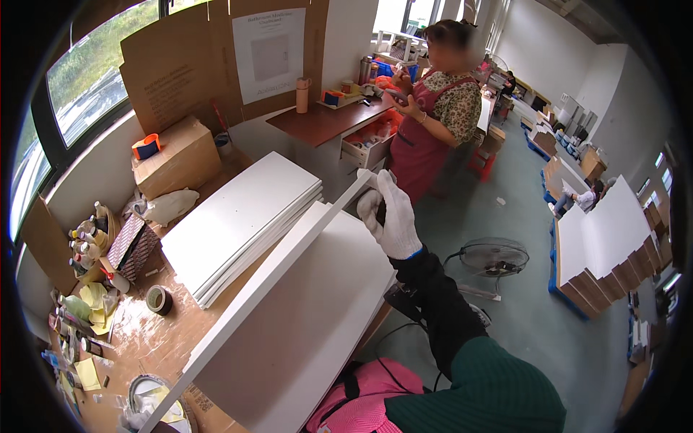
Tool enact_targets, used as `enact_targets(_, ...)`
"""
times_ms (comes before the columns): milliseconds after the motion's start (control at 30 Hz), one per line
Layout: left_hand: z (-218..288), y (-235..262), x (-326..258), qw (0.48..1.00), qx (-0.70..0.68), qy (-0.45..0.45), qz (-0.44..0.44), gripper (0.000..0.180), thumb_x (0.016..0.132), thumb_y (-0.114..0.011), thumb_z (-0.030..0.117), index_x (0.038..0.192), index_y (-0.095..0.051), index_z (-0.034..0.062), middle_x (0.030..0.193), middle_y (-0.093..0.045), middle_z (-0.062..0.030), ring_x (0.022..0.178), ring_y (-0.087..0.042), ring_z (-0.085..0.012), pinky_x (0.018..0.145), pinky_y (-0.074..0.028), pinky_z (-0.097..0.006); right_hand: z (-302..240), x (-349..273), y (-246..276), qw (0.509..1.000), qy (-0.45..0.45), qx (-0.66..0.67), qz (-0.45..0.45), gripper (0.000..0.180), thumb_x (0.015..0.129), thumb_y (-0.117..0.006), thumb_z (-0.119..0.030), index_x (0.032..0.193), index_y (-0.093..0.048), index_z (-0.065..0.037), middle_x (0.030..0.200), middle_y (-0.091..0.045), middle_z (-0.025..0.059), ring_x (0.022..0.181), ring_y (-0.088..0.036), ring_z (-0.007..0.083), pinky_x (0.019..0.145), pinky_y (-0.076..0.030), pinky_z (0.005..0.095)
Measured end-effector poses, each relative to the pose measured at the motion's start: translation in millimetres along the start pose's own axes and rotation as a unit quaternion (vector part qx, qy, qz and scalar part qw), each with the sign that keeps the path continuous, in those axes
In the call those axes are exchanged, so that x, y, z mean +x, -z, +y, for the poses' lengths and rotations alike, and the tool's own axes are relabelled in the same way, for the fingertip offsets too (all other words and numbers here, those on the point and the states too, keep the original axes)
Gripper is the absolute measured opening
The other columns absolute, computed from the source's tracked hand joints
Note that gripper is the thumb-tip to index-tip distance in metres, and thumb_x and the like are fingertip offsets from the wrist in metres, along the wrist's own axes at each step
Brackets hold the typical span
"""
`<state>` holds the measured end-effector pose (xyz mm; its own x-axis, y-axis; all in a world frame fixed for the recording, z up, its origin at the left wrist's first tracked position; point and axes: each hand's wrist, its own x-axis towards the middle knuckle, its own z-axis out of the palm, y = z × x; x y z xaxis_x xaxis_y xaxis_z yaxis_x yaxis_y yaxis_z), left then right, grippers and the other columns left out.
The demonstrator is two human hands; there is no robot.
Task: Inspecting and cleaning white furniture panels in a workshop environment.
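Note:
My right hand [397, 224], in a white knitted glove, is closed on the far end of a long, narrow white strip [271, 278]. The strip runs diagonally toward the lower left. I cannot tell whether it is a separate piece or the edge of a panel. Beneath and beside it is a broad white panel [289, 346], partly shaded. Left of the strip, a stack of white boards [242, 216] lies on the brown-covered workbench [137, 325]. My left hand is out of view.
A tape roll [159, 299], bottles [88, 245] and a can [155, 404] crowd the bench's left. A cardboard box [177, 159] stands behind. Ahead, a person in a red apron [426, 144] stands by a brown table [328, 121]. A floor fan [494, 257] stands right, before stacked panels [606, 238].

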<state>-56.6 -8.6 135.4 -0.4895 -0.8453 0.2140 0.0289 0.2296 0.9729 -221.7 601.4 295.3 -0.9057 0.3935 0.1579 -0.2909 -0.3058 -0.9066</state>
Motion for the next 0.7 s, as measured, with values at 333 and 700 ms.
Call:
enact_targets(333,-11,14,-46,0.992,-0.048,0.068,-0.098,0.040,0.101,-0.052,0.034,0.110,-0.061,-0.0045,0.109,-0.065,-0.0199,0.082,-0.065,-0.0294,0.072,-0.054,-0.037,-1,-36,19,0.988,-0.066,0.034,0.133,0.033,0.099,-0.060,-0.045,0.105,-0.063,-0.012,0.077,-0.054,-0.0067,0.057,-0.051,-0.0004,0.047,-0.040,0.0144)
enact_targets(700,-15,14,-58,0.983,-0.069,0.097,-0.143,0.042,0.101,-0.052,0.034,0.112,-0.061,-0.0053,0.112,-0.064,-0.0209,0.086,-0.064,-0.0305,0.076,-0.054,-0.039,1,-43,27,0.992,-0.041,-0.001,0.121,0.031,0.101,-0.057,-0.042,0.109,-0.065,-0.014,0.068,-0.056,-0.0079,0.047,-0.047,0.0005,0.040,-0.034,0.0168)
